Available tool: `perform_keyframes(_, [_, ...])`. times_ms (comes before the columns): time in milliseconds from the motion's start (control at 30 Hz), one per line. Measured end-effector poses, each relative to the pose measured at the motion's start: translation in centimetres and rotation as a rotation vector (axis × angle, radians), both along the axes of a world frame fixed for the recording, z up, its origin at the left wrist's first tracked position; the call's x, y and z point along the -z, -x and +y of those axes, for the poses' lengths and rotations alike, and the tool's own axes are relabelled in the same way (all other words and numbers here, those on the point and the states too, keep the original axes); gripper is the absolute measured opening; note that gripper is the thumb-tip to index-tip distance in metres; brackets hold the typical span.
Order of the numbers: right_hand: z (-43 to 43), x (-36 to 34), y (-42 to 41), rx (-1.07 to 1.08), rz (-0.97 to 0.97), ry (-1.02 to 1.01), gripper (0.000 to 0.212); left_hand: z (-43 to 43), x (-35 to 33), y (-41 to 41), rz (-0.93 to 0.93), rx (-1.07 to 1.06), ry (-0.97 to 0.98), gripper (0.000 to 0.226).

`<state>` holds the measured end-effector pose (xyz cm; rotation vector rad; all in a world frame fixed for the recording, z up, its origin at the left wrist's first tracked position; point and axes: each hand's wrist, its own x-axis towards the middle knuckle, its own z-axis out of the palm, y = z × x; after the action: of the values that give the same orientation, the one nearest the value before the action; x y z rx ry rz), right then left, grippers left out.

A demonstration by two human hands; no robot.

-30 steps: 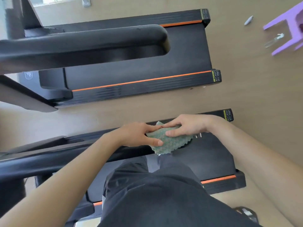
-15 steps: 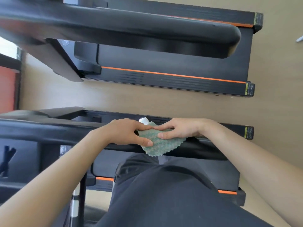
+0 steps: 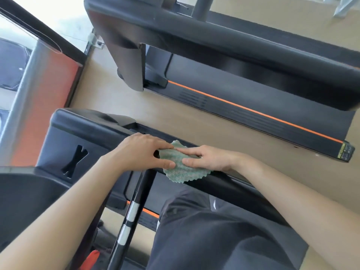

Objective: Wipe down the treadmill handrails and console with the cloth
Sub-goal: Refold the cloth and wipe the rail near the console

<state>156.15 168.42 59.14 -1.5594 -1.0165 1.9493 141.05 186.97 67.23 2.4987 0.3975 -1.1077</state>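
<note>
Head view: where does the green scallop-edged cloth (image 3: 180, 166) lie?
— Draped over the black treadmill handrail (image 3: 224, 183), just below the middle of the frame. Its wavy lower edge hangs off the rail's near side.
— And the hands?
— The left hand (image 3: 142, 151) reaches in from the lower left and pinches the cloth's left edge between thumb and forefinger, with a small gap showing between them. The right hand (image 3: 208, 157) comes from the lower right. Its thumb and forefinger pinch the cloth's right part, their tips almost meeting the left hand's.
— What else shows?
— A dark grey panel with an X-shaped slot (image 3: 87, 141) at left. A second black treadmill with an orange stripe (image 3: 253, 106) crosses the upper right over the tan floor (image 3: 165, 117). Dark trousers (image 3: 214, 240) fill the bottom.
</note>
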Motion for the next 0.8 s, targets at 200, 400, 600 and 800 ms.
perform_keyframes(200, [6.7,-0.1,2.4,-0.101,-0.064,-0.079,0.055,4.5,-0.6,3.1,-0.121,-0.113,-0.15,0.075])
perform_keyframes(400, [11.4,-0.4,4.4,-0.104,-0.083,-0.129,0.059,7.6,-1.1,6.0,-0.173,-0.144,-0.263,0.086])
perform_keyframes(600, [13.6,-1.2,5.7,-0.105,-0.098,-0.154,0.062,7.4,0.0,8.5,-0.433,-0.36,-0.357,0.054])
perform_keyframes(800, [8.9,-1.7,4.9,-0.086,-0.174,-0.298,0.071,0.1,1.4,9.2,-0.736,-0.635,-0.427,0.018])
